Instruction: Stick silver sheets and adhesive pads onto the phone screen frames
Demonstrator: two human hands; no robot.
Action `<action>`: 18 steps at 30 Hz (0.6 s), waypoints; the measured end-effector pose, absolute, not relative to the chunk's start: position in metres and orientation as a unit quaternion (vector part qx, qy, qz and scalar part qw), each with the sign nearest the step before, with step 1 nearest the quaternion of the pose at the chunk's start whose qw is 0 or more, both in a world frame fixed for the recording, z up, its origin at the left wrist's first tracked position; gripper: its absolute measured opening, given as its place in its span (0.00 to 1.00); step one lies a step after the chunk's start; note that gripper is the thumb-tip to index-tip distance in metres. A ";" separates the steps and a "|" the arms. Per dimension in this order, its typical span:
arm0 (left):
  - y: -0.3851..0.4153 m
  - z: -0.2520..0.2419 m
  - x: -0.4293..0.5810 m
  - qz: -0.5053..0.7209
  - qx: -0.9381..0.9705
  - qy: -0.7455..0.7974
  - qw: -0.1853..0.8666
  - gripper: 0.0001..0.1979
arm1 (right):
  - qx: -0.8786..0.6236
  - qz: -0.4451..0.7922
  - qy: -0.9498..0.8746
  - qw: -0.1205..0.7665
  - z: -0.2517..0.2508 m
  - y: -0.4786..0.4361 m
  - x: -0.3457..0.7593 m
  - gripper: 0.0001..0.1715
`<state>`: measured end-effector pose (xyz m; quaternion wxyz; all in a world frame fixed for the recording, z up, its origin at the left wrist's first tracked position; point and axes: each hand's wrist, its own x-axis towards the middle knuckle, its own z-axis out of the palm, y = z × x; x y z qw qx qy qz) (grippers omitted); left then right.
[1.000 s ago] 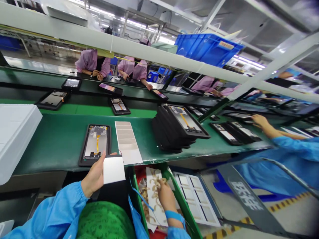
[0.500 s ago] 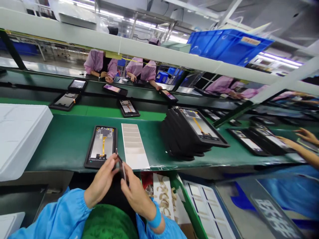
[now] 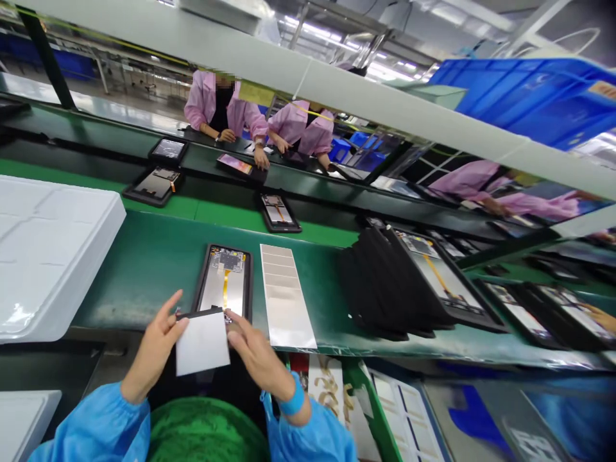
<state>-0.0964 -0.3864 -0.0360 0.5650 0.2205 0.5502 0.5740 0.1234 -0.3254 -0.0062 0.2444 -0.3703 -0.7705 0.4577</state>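
1. The left hand (image 3: pixel 156 343) is open, with its fingers spread. Its side is at the left edge of a white sheet (image 3: pixel 202 343), but I can't tell if it grips the sheet.
2. The right hand (image 3: pixel 257 356) is partly closed. Its fingertips press on the top right corner of the sheet and seem to hold it. A blue band (image 3: pixel 292 399) circles that wrist.
3. The sheet is between the hands, just over the near edge of a green belt (image 3: pixel 144 289). It has a thin dark strip along its top edge.
4. The sheet covers the near end of a black phone frame (image 3: pixel 224 282) lying on the belt, so that end is hidden.
5. A long silver strip (image 3: pixel 283 295) lies just right of the frame. A stack of black frames (image 3: pixel 380 289) leans further right.
6. A big white box (image 3: pixel 52 256) sits on the left. A green cloth (image 3: pixel 202 430) fills the bottom of the view.
7. A tray (image 3: pixel 327 388) below the belt is cut off by the bottom edge, and its tan pieces are hard to make out.
8. Another person's hand (image 3: pixel 604 317) shows at the right edge, blurred, near more frames.
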 end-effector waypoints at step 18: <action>-0.286 -0.036 -0.121 0.467 0.372 0.577 0.558 0.19 | -0.462 0.575 -0.592 0.326 -0.041 -0.190 0.092 0.26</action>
